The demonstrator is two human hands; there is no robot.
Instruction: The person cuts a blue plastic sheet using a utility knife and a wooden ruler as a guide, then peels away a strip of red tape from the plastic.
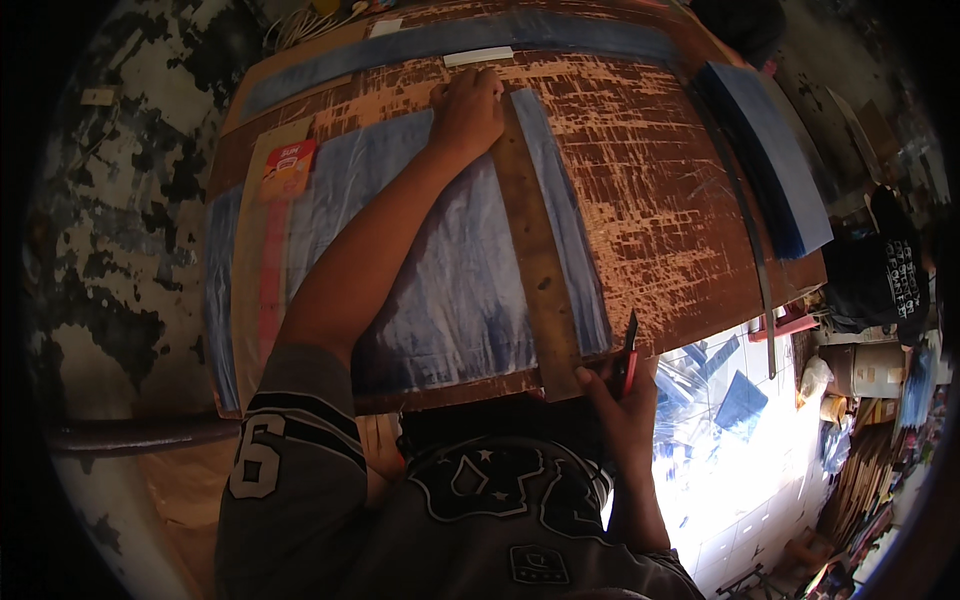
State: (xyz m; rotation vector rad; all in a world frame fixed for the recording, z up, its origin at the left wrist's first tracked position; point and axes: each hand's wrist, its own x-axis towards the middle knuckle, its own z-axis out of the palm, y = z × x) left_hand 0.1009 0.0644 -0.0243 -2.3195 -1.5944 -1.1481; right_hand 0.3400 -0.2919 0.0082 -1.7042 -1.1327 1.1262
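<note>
1. Blue sheet is spread on the counter, beneath a ruler.
2. The ruler's far end is touched by curled fingers of the left hand; grip cannot be told.
3. A knife is held by closed fingers of the right hand.

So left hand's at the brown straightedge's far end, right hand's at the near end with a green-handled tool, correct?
Not green: the head view shows a red-handled tool in the right hand. Hand positions along the brown straightedge are as stated.
</note>
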